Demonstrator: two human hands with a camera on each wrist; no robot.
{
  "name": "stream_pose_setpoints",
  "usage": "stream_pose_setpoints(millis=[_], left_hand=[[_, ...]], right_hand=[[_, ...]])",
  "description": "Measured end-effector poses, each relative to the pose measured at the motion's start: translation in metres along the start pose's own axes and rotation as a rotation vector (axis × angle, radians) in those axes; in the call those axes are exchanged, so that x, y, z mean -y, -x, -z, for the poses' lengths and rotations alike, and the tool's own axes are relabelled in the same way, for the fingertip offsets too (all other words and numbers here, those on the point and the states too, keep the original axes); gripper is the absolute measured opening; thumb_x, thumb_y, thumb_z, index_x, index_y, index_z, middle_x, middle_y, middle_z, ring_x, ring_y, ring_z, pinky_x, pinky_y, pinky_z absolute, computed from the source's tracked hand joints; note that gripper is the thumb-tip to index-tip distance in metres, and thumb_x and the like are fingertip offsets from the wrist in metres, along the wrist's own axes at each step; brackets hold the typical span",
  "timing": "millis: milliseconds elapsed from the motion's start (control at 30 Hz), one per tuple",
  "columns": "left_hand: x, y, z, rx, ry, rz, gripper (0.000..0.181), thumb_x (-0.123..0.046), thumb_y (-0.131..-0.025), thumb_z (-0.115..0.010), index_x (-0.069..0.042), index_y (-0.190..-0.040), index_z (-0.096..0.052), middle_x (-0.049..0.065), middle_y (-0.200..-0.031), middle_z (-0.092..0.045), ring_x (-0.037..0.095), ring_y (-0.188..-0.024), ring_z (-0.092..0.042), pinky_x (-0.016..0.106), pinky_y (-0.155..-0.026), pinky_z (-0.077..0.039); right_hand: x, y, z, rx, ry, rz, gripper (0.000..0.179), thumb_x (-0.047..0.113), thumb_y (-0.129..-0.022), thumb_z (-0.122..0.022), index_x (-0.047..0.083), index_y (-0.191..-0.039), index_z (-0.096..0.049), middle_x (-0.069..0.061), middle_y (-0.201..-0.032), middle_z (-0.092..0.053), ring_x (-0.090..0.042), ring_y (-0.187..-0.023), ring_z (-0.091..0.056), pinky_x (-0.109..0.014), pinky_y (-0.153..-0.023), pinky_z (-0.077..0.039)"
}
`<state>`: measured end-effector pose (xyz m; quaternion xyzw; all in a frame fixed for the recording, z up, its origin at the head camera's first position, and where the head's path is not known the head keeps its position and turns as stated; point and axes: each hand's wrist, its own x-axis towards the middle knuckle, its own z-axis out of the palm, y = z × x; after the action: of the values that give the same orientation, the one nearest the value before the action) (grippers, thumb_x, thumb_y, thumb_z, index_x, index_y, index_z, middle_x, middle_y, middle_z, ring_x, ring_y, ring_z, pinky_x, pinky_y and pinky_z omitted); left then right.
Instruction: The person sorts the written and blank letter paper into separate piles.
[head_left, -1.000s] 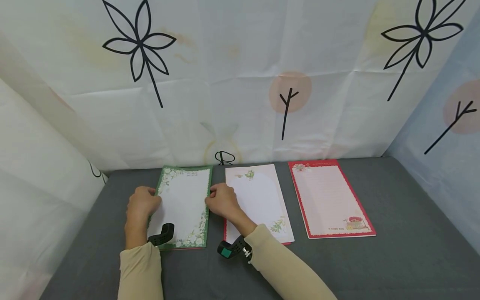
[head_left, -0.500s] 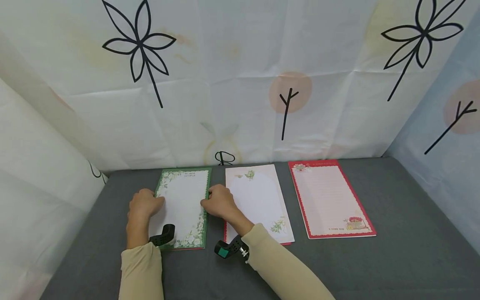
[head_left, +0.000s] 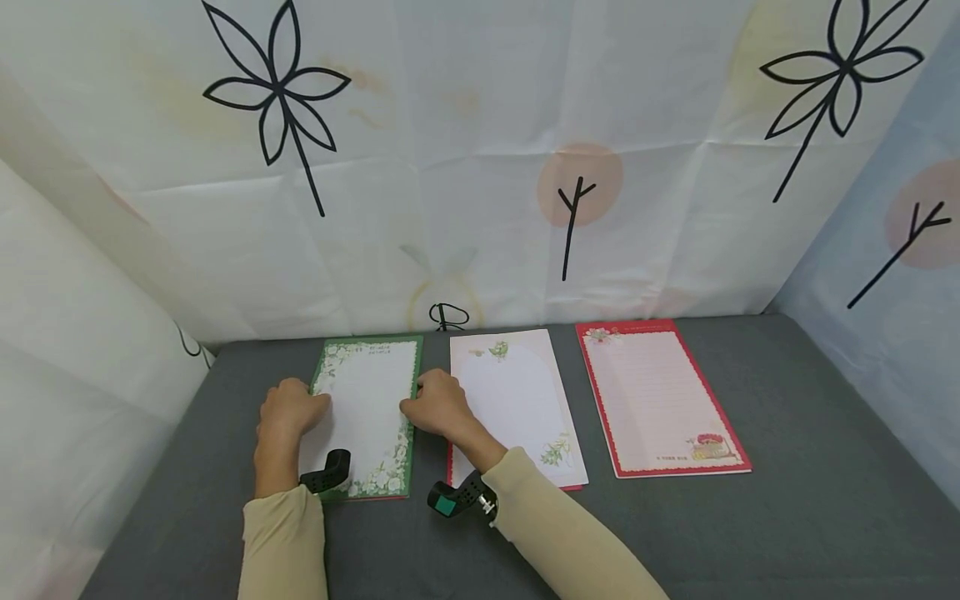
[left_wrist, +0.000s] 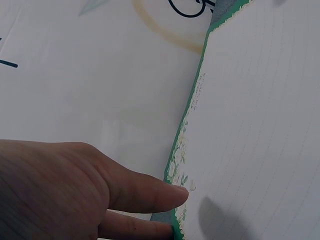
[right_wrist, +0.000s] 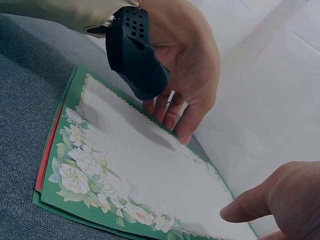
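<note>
A green-bordered stack of letter paper (head_left: pixel 365 417) with white flowers lies at the left of the grey table. My left hand (head_left: pixel 291 408) holds its left edge, thumb on top and fingers at the side. At the opposite edge my right hand (head_left: pixel 438 404) grips the stack, thumb over the border. In the right wrist view, the stack's near corner (right_wrist: pixel 75 180) shows layers with a red edge between green ones. The left wrist view shows my left thumb (left_wrist: pixel 150 194) on the flowered border and faint lines across the sheet. Some fingertips are hidden.
Just right of the stack lies a white sheet with leaf prints (head_left: pixel 513 400), red showing beneath it; my right forearm crosses its lower left. Farther right is a red-bordered lined pad (head_left: pixel 660 400). A printed white cloth (head_left: pixel 465 167) hangs behind the grey tabletop (head_left: pixel 810 467).
Both hands have come slightly closer together, the left moving right and the right moving left. The green-bordered stack's top edge has shifted a little nearer me. Over the last half second almost nothing differs.
</note>
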<state>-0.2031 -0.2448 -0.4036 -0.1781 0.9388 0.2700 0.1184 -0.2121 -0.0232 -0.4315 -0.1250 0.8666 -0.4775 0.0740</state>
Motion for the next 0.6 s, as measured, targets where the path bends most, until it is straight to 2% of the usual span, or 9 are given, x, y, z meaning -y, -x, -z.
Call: stream_pose_setpoints(millis=[200,267,300,367,400,500,600], left_hand=[[-0.001,0.000,0.001,-0.006,-0.002,0.019,0.061,-0.022,-0.095,-0.046,0.024,-0.135,-0.041,0.047,-0.135,-0.036,0.063,-0.123,-0.039,0.072,-0.092,-0.039],[-0.002,0.000,0.001,-0.017,-0.004,0.017,0.061,-0.024,-0.096,-0.047,0.024,-0.135,-0.042,0.047,-0.135,-0.038,0.063,-0.123,-0.040,0.072,-0.091,-0.040],[-0.003,0.001,0.001,-0.026,0.001,0.015,0.062,-0.024,-0.097,-0.048,0.023,-0.136,-0.042,0.047,-0.136,-0.038,0.063,-0.124,-0.040,0.072,-0.092,-0.039],[-0.005,0.002,0.001,-0.044,0.015,0.006,0.062,-0.025,-0.098,-0.049,0.020,-0.139,-0.042,0.045,-0.138,-0.037,0.062,-0.126,-0.039,0.073,-0.093,-0.039],[-0.006,0.002,0.001,-0.057,0.025,-0.001,0.062,-0.026,-0.098,-0.050,0.019,-0.141,-0.042,0.044,-0.140,-0.037,0.062,-0.127,-0.038,0.073,-0.094,-0.038],[-0.012,0.005,0.002,-0.088,0.072,-0.043,0.063,-0.028,-0.100,-0.052,0.016,-0.145,-0.040,0.040,-0.144,-0.038,0.059,-0.130,-0.038,0.072,-0.096,-0.038],[-0.018,0.008,0.002,-0.121,0.130,-0.110,0.061,-0.028,-0.101,-0.054,0.014,-0.145,-0.043,0.037,-0.139,-0.045,0.054,-0.124,-0.047,0.065,-0.092,-0.043]], right_hand=[[0.000,-0.001,0.005,0.014,-0.026,-0.001,0.044,0.004,-0.086,-0.064,0.017,-0.056,-0.034,0.011,-0.045,-0.027,-0.004,-0.041,-0.018,-0.022,-0.043,-0.018],[0.001,-0.001,0.008,0.023,-0.029,-0.003,0.039,0.006,-0.087,-0.065,0.011,-0.058,-0.039,0.009,-0.047,-0.028,-0.005,-0.042,-0.019,-0.023,-0.044,-0.019],[0.001,0.000,0.010,0.029,-0.033,-0.007,0.032,0.007,-0.089,-0.066,0.006,-0.062,-0.048,0.009,-0.049,-0.032,-0.005,-0.043,-0.023,-0.022,-0.045,-0.022],[0.003,0.001,0.015,0.042,-0.038,-0.020,0.017,0.010,-0.091,-0.067,-0.004,-0.082,-0.065,0.007,-0.059,-0.045,-0.005,-0.048,-0.034,-0.023,-0.050,-0.030],[0.003,0.001,0.017,0.050,-0.042,-0.027,0.019,0.011,-0.092,-0.068,-0.007,-0.096,-0.069,0.004,-0.067,-0.052,-0.006,-0.052,-0.040,-0.024,-0.053,-0.035],[0.002,0.003,0.026,0.054,-0.069,-0.028,0.046,0.014,-0.093,-0.069,-0.009,-0.132,-0.061,-0.005,-0.094,-0.066,-0.011,-0.070,-0.056,-0.028,-0.067,-0.047],[-0.001,0.003,0.035,0.039,-0.090,-0.001,0.049,0.015,-0.093,-0.070,-0.008,-0.135,-0.059,-0.011,-0.106,-0.067,-0.016,-0.078,-0.062,-0.032,-0.070,-0.050]])
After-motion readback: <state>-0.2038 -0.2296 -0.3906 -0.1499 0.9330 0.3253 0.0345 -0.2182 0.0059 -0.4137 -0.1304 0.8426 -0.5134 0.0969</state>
